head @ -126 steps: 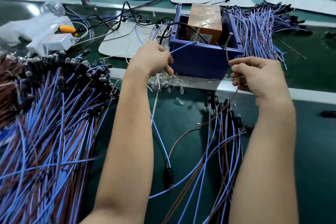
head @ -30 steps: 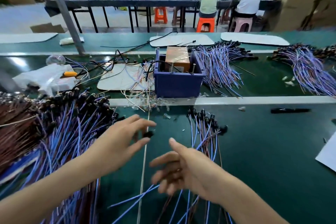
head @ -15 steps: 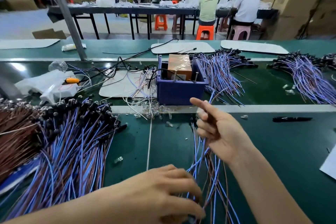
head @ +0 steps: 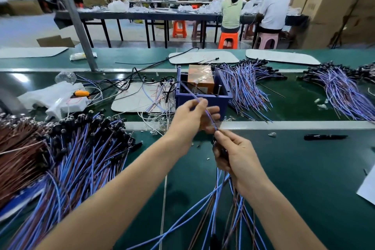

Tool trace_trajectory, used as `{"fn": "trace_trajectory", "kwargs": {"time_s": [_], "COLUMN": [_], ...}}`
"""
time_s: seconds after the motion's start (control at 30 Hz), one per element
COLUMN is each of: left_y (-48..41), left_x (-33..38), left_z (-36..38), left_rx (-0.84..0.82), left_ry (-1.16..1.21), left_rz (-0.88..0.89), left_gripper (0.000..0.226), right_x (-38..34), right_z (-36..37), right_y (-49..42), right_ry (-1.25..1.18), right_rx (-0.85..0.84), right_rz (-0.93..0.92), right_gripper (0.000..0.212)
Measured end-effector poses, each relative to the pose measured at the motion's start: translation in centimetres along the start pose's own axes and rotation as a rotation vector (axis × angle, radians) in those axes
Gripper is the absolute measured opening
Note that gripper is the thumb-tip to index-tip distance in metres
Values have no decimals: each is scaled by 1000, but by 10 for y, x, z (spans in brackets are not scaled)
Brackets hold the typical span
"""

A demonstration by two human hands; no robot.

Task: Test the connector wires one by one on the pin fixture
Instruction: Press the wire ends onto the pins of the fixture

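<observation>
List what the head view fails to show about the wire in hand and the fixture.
Head view throughout.
1. Far end of the blue wire inside the blue box: too small to tell what it touches.
2. What the right hand grips below its pinch: hidden by its curled fingers.
3. Wire bundle, near ends: cut off by the bottom edge.

blue wire: thin, pinched by left hand and right hand, slanting up toward the box
box: dark blue, open top, upright pins, orange block inside
loose wires: blue and brown, fanned on the bench under the right hand
big pile: same wires, black connectors, left side
</observation>
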State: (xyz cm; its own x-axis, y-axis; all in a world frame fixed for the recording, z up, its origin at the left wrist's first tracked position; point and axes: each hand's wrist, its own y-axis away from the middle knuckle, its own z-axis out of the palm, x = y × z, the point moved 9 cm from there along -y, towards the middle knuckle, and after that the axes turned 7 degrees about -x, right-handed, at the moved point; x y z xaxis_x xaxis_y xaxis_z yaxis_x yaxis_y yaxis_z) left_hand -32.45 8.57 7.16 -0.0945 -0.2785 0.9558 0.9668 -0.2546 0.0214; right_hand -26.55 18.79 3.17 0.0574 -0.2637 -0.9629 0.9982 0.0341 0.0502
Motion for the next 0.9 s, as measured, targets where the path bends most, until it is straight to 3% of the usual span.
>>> {"fn": "trace_trajectory", "kwargs": {"time_s": [0.17, 0.3, 0.43, 0.63, 0.73, 0.9], "left_y": [-19, -17, -14, -8, -15, -39], "left_x": [0, -20, -25, -35, -32, -24], "left_z": [-1, 15, 19, 18, -7, -43], "left_rx": [84, -57, -120, -255, -112, 178], "left_ry": [11, -26, 31, -159, -434, -231], "left_rz": [13, -76, -103, -173, -121, -101], "left_gripper": [26, 25, 21, 20, 22, 33], "right_x": [13, -11, -31, -26, -25, -24], "right_z": [-5, -10, -15, -23, -32, -51], "right_y": [-15, -41, -47, -34, -39, -69], "right_ry": [60, -37, 21, 10, -44, 8], "right_rx": [63, 55, 92, 157, 223, 363], "right_rz": [96, 71, -43, -90, -85, -36], "right_gripper": [15, 23, 9, 15, 17, 20]}}
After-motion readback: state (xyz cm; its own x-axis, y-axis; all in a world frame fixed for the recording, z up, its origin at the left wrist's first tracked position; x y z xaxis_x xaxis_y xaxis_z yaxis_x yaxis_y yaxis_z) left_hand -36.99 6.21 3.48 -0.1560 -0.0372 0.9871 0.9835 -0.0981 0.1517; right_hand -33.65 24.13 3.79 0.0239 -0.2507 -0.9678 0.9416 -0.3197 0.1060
